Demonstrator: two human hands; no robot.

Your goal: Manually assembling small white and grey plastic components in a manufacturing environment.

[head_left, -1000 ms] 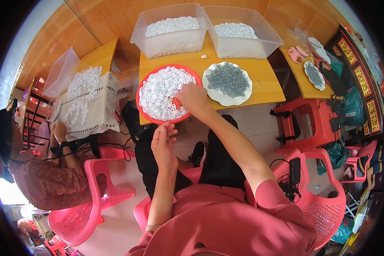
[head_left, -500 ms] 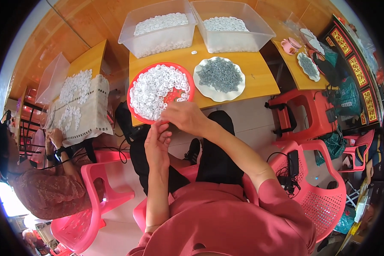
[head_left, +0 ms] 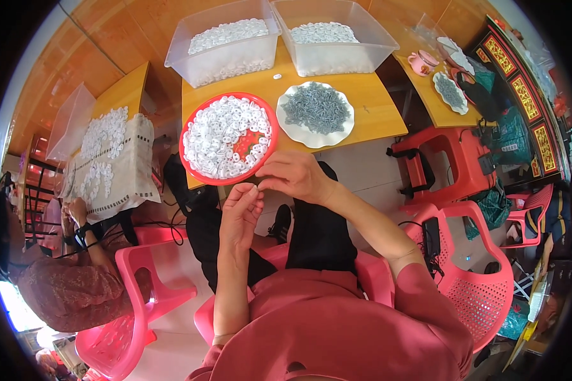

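Currently, the left hand and the right hand meet at their fingertips, centre of frame. Fingers are bent inward; whether they grip a small piece cannot be told. The step in hand appears to be close fingertip work; the next move calls for steady alignment. Just above, left of centre, a red bowl contains white pieces. To its right on the tabletop, a scalloped plate carries grey pieces. Two clear bins stand at upper centre.
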